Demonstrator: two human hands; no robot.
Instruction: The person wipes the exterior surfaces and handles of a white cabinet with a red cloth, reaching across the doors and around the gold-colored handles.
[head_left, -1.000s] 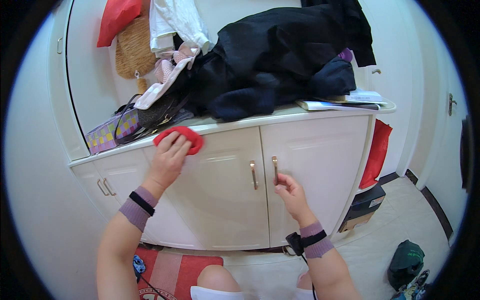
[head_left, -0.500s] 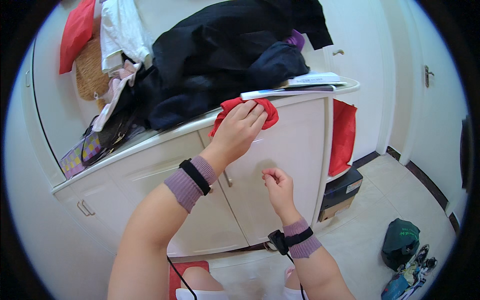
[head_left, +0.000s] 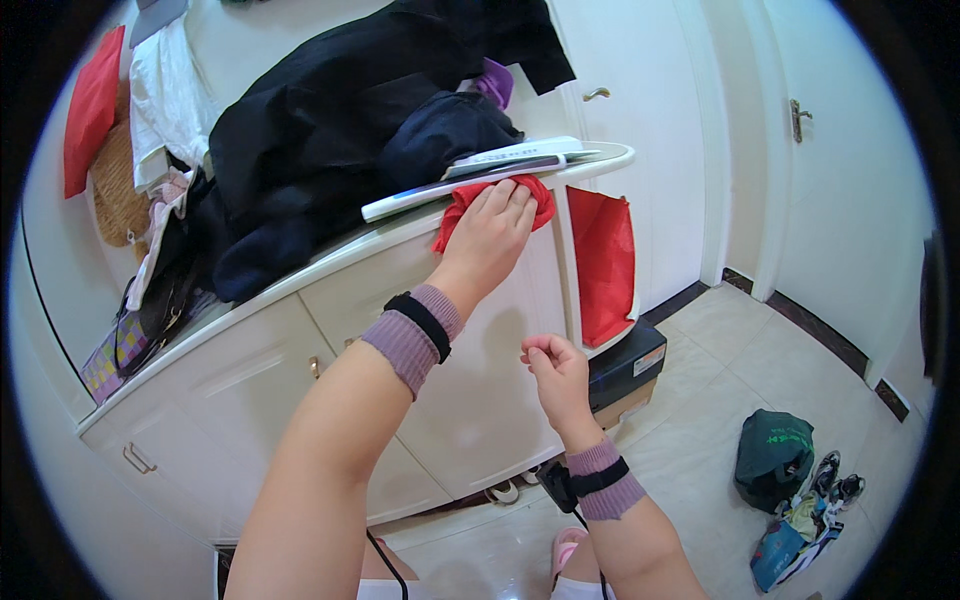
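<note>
My left hand point(head_left: 488, 238) presses a crumpled red cloth point(head_left: 543, 205) against the top front edge of a white cabinet point(head_left: 500, 380), close to its right end. The fingers lie bent over the cloth and cover much of it. Just above them, papers and a thin white-edged folder point(head_left: 400, 206) rest on the cabinet top and jut slightly past its edge. Lower and to the right, my right hand point(head_left: 560, 385) hangs in front of the cabinet door with its fingers curled in and the thumb against them. Nothing shows in it, and it touches nothing.
Black clothing point(head_left: 310, 130) is heaped on the cabinet, with a dark cap point(head_left: 450, 135) beside it. A red bag point(head_left: 603, 265) fills the side shelf above shoe boxes point(head_left: 628, 365). On the floor at right sit a dark green bag point(head_left: 775, 460) and shoes point(head_left: 828, 475).
My left hand and the red cloth have moved right along the cabinet edge. The view has shifted right too. My right hand keeps its curled pose, now nearer the cabinet's right end.
</note>
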